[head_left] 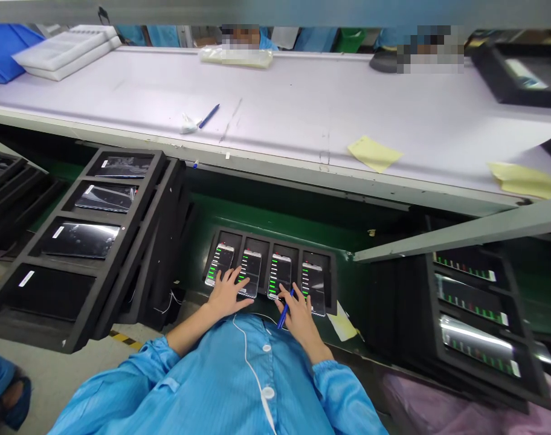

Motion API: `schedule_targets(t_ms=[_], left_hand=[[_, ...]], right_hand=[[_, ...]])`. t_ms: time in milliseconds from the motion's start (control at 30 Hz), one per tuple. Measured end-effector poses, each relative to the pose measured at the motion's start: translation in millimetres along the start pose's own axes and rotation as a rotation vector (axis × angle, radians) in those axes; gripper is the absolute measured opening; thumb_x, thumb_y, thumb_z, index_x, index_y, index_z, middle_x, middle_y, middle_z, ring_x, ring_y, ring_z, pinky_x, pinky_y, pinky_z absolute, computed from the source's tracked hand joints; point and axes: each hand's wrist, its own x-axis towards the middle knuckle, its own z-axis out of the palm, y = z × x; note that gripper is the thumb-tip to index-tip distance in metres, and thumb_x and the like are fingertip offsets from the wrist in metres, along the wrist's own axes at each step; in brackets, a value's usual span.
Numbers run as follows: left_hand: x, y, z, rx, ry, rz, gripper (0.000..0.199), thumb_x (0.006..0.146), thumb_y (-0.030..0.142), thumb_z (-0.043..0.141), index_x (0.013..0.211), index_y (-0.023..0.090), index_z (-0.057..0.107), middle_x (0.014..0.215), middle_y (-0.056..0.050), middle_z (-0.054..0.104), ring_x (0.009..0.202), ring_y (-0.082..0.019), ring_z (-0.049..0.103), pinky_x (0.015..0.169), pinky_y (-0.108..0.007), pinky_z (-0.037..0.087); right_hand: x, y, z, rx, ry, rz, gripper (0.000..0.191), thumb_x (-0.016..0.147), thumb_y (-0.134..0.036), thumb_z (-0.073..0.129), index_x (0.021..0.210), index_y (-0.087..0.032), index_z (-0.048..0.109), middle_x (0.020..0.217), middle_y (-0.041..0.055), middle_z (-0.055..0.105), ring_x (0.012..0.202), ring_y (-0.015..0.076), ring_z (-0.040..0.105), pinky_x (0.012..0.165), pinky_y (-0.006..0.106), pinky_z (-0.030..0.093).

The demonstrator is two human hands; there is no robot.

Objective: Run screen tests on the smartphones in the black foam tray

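A black foam tray (332,272) lies in front of me with several smartphones side by side in its slots, their screens lit with white and green lines of text. My left hand (225,297) is spread over the lower ends of the leftmost phone (222,254) and the phone beside it (251,264), fingertips on or just above the glass. A blue pen (283,315) is held in my right hand (299,313). The right fingers bend over the lower part of the third phone (281,267) and reach towards the rightmost phone (312,281).
Stacked black trays with dark phones (83,238) stand on the left. More trays with lit phones (479,335) are at right. Above runs a white shelf (280,115) bearing another blue pen (209,116) and yellow paper (374,154). A metal bar (438,232) slants across the right.
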Motion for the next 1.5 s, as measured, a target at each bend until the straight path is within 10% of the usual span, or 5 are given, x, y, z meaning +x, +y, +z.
schedule_targets(t_ms=[233,433,1200,1500], left_hand=[[3,-10,-6.1,-0.076,0.155,0.013,0.070,0.103,0.070,0.063,0.159,0.027,0.060,0.170,-0.016,0.048,0.156,-0.039,0.045,0.135,-0.066,0.028],[5,-21,-9.9,-0.093,0.226,-0.018,0.071,0.102,0.069,0.064,0.159,0.026,0.058,0.167,-0.016,0.051,0.154,-0.038,0.047,0.135,-0.063,0.030],[5,-76,-21.1,-0.146,0.284,-0.336,0.070,0.103,0.068,0.062,0.156,0.022,0.059,0.170,-0.020,0.043,0.156,-0.039,0.042,0.127,-0.057,0.044],[17,-77,-11.7,-0.154,0.281,-0.345,0.071,0.100,0.068,0.065,0.156,0.023,0.062,0.175,-0.020,0.038,0.159,-0.042,0.040,0.130,-0.062,0.038]], right_hand=[[24,39,-19,-0.042,0.336,0.180,0.049,0.108,-0.059,0.043,0.128,-0.022,0.068,0.141,0.0181,0.071,0.151,0.0401,0.046,0.122,0.064,0.035],[32,63,-18,-0.090,0.323,0.225,0.048,0.105,-0.058,0.042,0.122,-0.022,0.069,0.137,0.0192,0.071,0.147,0.0396,0.049,0.121,0.061,0.035],[89,-59,39,0.035,0.110,-0.211,0.036,0.112,-0.043,0.046,0.134,-0.026,0.069,0.135,0.0126,0.075,0.151,0.0345,0.049,0.120,0.056,0.038],[74,-42,13,0.087,0.214,-0.035,0.041,0.112,-0.052,0.042,0.131,-0.026,0.068,0.138,0.0138,0.072,0.151,0.0340,0.048,0.120,0.055,0.037]])
